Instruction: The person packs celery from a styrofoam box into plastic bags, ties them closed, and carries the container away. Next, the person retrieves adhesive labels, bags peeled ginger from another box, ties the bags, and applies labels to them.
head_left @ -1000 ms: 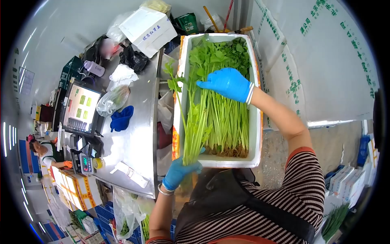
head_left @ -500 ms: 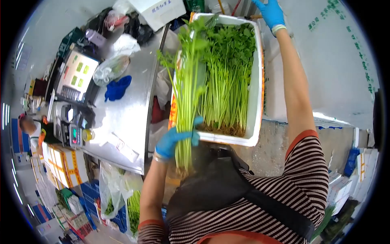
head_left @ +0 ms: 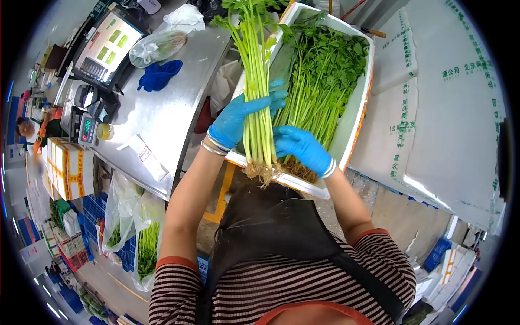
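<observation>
My left hand (head_left: pixel 238 119), in a blue glove, is closed around a bunch of celery (head_left: pixel 257 92) with thin pale-green stalks. The bunch is upright in the view, leaves at the top and brown roots at the lower end. My gloved right hand (head_left: pixel 303 149) is beside the lower stalks, its fingers pointing toward them and slightly bent. Whether its fingertips touch the stalks is hard to tell. Behind both hands stands a white foam box (head_left: pixel 362 100) holding more celery (head_left: pixel 319 86), roots toward me.
On the left is a metal table (head_left: pixel 189 92) with a screen (head_left: pixel 108 46), a scale (head_left: pixel 88 129), a blue cloth (head_left: pixel 158 75) and plastic bags (head_left: pixel 157 47). Large white foam blocks (head_left: pixel 449 119) stand at right. A bag of greens (head_left: pixel 147 244) hangs below the table. Another person (head_left: pixel 32 130) is far left.
My right hand has come from the far upper right down to the lower stalks. The held bunch has moved up and slightly right with my left hand. The view has turned somewhat.
</observation>
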A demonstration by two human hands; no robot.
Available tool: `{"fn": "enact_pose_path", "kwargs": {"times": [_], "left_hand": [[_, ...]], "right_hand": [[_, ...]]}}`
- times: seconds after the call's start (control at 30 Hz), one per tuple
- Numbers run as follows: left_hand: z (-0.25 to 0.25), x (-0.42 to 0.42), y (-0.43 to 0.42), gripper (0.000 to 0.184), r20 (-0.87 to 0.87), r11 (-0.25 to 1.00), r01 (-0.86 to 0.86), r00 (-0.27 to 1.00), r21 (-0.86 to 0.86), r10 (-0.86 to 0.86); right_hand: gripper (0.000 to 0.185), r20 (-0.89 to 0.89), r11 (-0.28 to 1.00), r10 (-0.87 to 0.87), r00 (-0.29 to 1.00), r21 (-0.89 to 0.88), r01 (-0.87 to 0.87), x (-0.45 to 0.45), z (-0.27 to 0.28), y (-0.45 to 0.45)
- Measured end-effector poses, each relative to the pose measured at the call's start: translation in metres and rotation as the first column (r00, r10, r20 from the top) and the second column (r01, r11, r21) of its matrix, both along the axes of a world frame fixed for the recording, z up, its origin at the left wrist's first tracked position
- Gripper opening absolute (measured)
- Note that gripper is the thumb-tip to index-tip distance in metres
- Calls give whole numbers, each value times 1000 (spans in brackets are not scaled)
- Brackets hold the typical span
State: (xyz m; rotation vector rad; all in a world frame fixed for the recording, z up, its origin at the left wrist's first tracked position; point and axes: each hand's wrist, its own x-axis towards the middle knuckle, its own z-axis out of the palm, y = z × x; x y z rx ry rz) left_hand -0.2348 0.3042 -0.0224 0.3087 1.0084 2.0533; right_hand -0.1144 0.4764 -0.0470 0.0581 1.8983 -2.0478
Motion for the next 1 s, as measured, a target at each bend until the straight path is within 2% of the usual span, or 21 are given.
{"fn": "enact_pose_path", "kwargs": {"times": [0.03, 0.07, 0.17, 0.3, 0.37, 0.4, 0.43, 0.47, 0.5, 0.53, 0.57, 0.6, 0.67, 0.73, 0.77, 0.8, 0.87, 0.9, 0.93, 0.97, 1.0], "left_hand": [[1, 1, 2, 67, 15, 1000, -14, 1000, 1, 14], [4, 4, 3, 66, 29, 1000, -31, 999, 2, 30], [2, 8, 0, 65, 55, 997, -52, 997, 56, 49], [-2, 19, -4, 67, -52, 966, -255, 966, -37, 252], [1, 25, -11, 66, -116, 920, -370, 927, -131, 356], [-7, 30, -14, 51, -126, 872, -458, 889, -176, 441], [-8, 34, -20, 37, -217, 809, -536, 842, -241, 493], [-3, 42, -26, 32, -224, 771, -603, 796, -206, 562], [0, 52, -35, 34, -138, 747, -647, 763, -153, 632], [-3, 59, -48, 35, -157, 725, -674, 738, -138, 656], [13, 69, -68, 47, -92, 700, -713, 701, -41, 708], [21, 80, -91, 54, -145, 661, -747, 664, -77, 734], [32, 100, -141, 67, -157, 605, -790, 613, -99, 774], [56, 127, -203, 75, -76, 525, -842, 536, -123, 841], [66, 141, -238, 61, -28, 447, -893, 448, -47, 894], [74, 155, -271, 61, -34, 258, -962, 256, 86, 966], [85, 198, -357, 60, -4, 111, -983, 112, 147, 994], [84, 228, -397, 62, -7, 45, -988, 44, 145, 999], [91, 260, -425, 63, -52, 12, -974, 0, 226, 999], [94, 290, -457, 63, -41, 65, -935, 54, 347, 998], [104, 325, -478, 60, -114, -20, -960, -54, 278, 992]], "right_hand": [[37, -54, 1000, -18, 998, 9, 18, 2, -1, -8], [43, 124, 997, 70, 990, 7, -72, 1, 8, -8], [43, 109, 991, -7, 994, -131, 21, -3, 2, -8], [51, 214, 947, 55, 975, -322, 17, -7, -13, -9], [59, 65, 970, -17, 998, -242, 32, -10, -8, -28], [63, -15, 977, -34, 999, -212, 30, -11, -4, -40], [66, -62, 999, -10, 998, -51, 7, -12, -1, -52], [69, -114, 995, 37, 993, 95, -26, -12, 2, -66], [73, -166, 973, 99, 981, 221, -61, -11, 3, -85], [66, -120, 987, 127, 985, 113, -113, -11, 1, -100], [59, -67, 987, 161, 985, 10, -160, -12, -1, -114], [62, -65, 959, 264, 962, 123, -255, -13, 4, -130], [68, -56, 851, 420, 906, 372, -371, -17, 15, -162], [66, -132, 760, 610, 781, 377, -530, -13, 10, -207], [65, -169, 709, 683, 710, 387, -590, -9, 3, -230], [63, -199, 653, 738, 644, 450, -609, -2, -7, -256], [62, -263, 561, 826, 499, 481, -674, 13, 6, -318], [62, -288, 512, 859, 423, 499, -699, 22, 10, -353], [60, -288, 451, 892, 348, 523, -723, 33, 12, -388], [59, -286, 392, 918, 276, 546, -741, 45, 12, -426], [58, -282, 335, 937, 206, 564, -754, 59, 11, -465]]}}
